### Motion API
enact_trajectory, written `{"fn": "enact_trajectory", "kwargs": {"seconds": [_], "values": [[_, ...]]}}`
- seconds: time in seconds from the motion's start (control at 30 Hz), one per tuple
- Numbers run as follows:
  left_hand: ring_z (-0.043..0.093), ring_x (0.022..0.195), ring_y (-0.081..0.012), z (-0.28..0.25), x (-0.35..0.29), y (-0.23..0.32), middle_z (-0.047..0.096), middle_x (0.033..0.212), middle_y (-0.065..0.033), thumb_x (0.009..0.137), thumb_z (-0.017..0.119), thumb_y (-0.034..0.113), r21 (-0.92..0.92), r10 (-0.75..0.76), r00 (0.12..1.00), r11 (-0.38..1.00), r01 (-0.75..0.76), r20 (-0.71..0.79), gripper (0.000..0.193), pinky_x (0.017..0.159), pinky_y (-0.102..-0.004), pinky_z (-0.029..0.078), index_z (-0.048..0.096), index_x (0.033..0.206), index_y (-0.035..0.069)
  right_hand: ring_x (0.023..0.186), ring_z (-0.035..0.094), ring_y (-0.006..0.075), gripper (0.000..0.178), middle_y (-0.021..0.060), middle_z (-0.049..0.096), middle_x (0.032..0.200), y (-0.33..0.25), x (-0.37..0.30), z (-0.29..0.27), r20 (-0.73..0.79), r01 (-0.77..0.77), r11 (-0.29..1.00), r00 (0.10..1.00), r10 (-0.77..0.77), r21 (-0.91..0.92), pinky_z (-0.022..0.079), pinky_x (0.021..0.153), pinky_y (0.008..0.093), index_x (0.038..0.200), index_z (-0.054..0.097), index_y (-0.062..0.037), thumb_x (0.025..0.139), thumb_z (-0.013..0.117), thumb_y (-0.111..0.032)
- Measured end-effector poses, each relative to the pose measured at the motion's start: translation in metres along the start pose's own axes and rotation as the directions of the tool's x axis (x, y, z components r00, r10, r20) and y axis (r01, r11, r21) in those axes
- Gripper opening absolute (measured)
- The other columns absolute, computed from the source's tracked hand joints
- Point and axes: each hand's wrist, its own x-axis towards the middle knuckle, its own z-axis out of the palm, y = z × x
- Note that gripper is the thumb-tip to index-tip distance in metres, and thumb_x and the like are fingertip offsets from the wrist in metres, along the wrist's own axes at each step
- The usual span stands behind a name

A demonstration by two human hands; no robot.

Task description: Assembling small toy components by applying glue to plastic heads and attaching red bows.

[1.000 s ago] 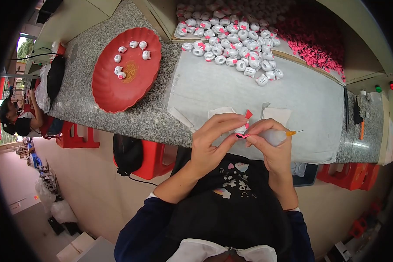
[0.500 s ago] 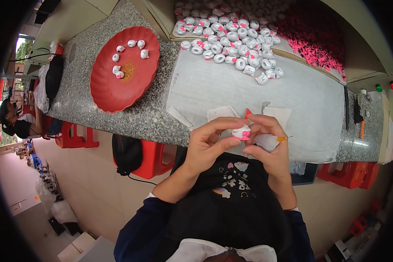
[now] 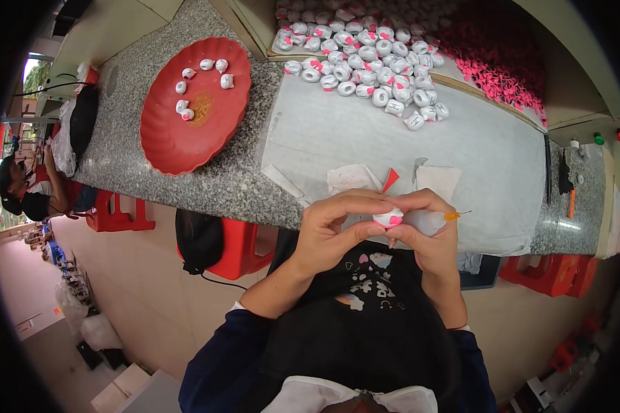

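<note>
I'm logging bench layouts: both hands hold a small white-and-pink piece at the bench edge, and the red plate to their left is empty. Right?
Not quite. The head view shows the red plate carrying a few small white pieces. The rest stands: both hands, left and right, hold the white-and-pink piece at the bench edge.

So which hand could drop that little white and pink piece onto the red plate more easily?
Probably the left hand. It pinches the small piece, and the red plate lies on its side. The right hand holds a small bottle.
</note>
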Motion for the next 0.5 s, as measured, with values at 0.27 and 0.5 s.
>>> {"fn": "enact_trajectory", "kwargs": {"seconds": [0.27,0.5], "values": [[0.052,0.092,-0.0169,0.0012,0.0006,0.0038,0.055,0.098,-0.0130,0.071,0.055,-0.005,-0.108,-0.161,0.987,0.981,0.160,-0.002,0.026,0.080,-0.0267,0.040,0.054,0.097,-0.003,0.056,0.053,0.0136,0.025,0.0115,0.055,0.073,-0.0048,-0.0018,-0.0008,-0.054,-0.022,0.997,0.998,0.017,-0.081,0.044,0.047,0.0221,0.088,0.050,0.0047,0.065,0.061,0.003],[0.052,0.091,-0.0165,-0.0047,-0.0001,-0.0032,0.055,0.098,-0.0121,0.071,0.056,-0.003,0.165,0.031,0.999,0.986,-0.038,0.043,0.029,0.080,-0.0260,0.038,0.053,0.100,-0.002,0.056,0.053,0.0136,0.024,0.0119,0.055,0.073,-0.0033,-0.0004,-0.0009,-0.043,-0.044,0.992,0.998,0.039,-0.122,0.044,0.047,0.0225,0.088,0.050,0.0049,0.065,0.057,0.006]]}}
